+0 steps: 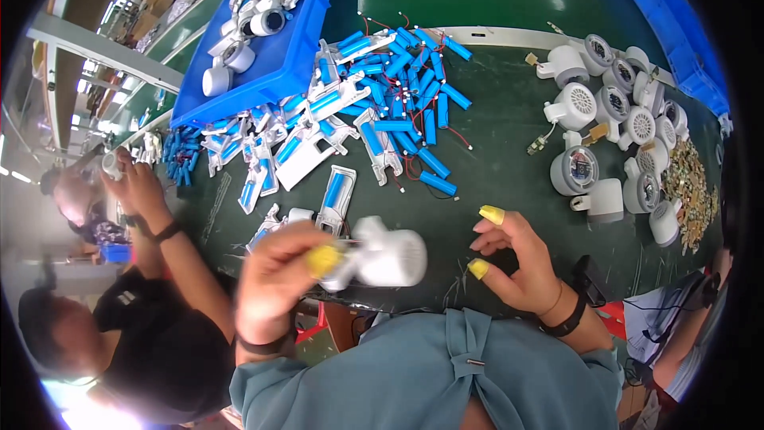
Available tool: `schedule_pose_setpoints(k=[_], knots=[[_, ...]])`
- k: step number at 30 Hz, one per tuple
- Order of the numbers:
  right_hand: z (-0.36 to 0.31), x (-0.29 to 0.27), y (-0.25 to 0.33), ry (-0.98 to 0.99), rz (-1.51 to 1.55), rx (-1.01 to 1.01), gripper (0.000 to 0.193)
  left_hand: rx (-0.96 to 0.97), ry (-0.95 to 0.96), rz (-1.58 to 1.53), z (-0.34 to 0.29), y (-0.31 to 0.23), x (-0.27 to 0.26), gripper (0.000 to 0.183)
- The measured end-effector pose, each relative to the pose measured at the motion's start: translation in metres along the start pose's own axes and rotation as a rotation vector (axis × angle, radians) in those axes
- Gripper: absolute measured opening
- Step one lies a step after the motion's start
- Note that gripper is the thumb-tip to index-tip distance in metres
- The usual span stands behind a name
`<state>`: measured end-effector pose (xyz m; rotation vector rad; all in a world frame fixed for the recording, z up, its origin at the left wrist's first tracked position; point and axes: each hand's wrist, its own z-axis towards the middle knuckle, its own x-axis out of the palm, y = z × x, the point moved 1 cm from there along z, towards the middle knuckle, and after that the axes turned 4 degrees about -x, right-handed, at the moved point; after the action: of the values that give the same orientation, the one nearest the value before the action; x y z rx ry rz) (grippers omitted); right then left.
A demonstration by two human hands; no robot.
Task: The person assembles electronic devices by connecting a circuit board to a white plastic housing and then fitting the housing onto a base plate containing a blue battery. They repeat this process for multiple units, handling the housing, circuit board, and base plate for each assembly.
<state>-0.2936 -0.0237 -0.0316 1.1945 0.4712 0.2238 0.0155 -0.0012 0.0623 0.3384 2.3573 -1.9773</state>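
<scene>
Near the front edge of the bench, my left hand (274, 275) pinches a white round housing (399, 258) by its stem side. A yellow finger cot covers one of its fingertips, and the hand is slightly blurred. The housing's drum-shaped head with a grille points to the right. Apart from it, my right hand (521, 267) hovers over the bench with fingers spread and nothing in them; yellow cots sit on its thumb and a finger. Just beyond my left hand lies a white plastic handle part (338, 191) with a blue cylindrical battery in it.
Loose blue batteries (438, 183) with red wires and more white handle parts are heaped ahead. A blue bin (298, 72) of white housings stands far left. Several round housings (574, 171) and a pile of small parts (691, 191) lie right. A co-worker's hand (139, 191) is at left.
</scene>
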Motion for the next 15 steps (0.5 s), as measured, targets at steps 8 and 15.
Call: schedule_pose_setpoints(k=[8,15], knots=[[0.004,0.003,0.003,-0.011,-0.003,0.098,0.050,-0.086,-0.904,0.571,-0.027,0.002,-0.145,0.013],[0.000,0.001,-0.003,-0.028,-0.070,0.123,0.045,0.060,-0.615,1.158,0.017,0.027,-0.114,0.022]])
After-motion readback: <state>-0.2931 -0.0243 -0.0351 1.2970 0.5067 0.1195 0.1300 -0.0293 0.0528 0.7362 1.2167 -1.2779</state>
